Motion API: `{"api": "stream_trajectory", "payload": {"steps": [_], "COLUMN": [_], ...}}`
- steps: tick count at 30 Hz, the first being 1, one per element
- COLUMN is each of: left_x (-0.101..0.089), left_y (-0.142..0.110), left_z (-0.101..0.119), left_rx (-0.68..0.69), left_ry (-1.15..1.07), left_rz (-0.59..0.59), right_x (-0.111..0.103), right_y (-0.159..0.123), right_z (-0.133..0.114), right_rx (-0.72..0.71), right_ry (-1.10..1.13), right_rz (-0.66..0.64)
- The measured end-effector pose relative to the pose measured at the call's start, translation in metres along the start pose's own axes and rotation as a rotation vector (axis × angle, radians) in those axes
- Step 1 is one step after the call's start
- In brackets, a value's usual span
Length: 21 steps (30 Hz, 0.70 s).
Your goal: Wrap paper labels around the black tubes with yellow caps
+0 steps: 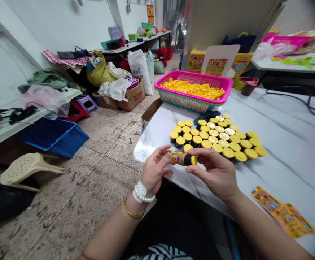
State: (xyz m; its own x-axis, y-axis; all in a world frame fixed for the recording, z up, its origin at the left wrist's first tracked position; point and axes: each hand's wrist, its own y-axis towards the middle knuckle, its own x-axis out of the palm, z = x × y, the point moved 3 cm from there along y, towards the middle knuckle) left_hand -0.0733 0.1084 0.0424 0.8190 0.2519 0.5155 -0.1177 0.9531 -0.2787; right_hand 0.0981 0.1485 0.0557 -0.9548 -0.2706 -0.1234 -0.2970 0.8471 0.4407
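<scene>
In front of me, over the table's near edge, a small black bottle with a yellow cap [187, 160] lies on its side, a colourful printed label around its left part. My left hand [157, 164] pinches the labelled end between thumb and fingers. At the capped end, the thumb and fingers of my right hand [217, 171] close around the yellow cap. Just beyond, several upright black bottles with yellow caps [213, 139] stand grouped on the table. Flat yellow printed labels [281, 213] lie on the tabletop near my right forearm.
A pink basket [162, 86] full of yellow plastic pieces [193, 88] sits at the back of the white marbled table [289, 159]. Cables [306, 103] run along the right. On the floor at left are a blue crate [65, 139] and a cream stool [29, 168].
</scene>
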Motion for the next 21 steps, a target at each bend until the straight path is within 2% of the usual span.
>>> {"api": "stream_trajectory", "payload": {"steps": [2, 4, 8, 13, 18, 21], "left_x": [-0.001, -0.005, -0.010, 0.001, -0.005, -0.012], "left_y": [0.001, 0.001, 0.000, 0.002, 0.002, -0.001], "left_z": [0.000, 0.000, -0.002, -0.002, 0.001, 0.003], "left_rx": [-0.062, -0.106, -0.087, -0.003, -0.125, -0.059], "left_ry": [0.055, 0.092, 0.121, 0.180, 0.205, 0.235], "left_rz": [-0.127, -0.176, -0.130, -0.158, -0.223, -0.214], "right_x": [0.002, 0.005, 0.010, 0.009, 0.009, 0.012], "right_y": [0.000, 0.001, 0.001, -0.001, -0.001, -0.004], "right_z": [-0.001, -0.002, -0.004, -0.001, -0.004, -0.005], "right_rx": [-0.074, -0.120, -0.111, -0.077, -0.244, -0.212], "right_ry": [-0.058, -0.124, -0.210, -0.274, -0.370, -0.318], "right_rz": [-0.055, -0.102, -0.164, -0.098, -0.122, -0.126]}}
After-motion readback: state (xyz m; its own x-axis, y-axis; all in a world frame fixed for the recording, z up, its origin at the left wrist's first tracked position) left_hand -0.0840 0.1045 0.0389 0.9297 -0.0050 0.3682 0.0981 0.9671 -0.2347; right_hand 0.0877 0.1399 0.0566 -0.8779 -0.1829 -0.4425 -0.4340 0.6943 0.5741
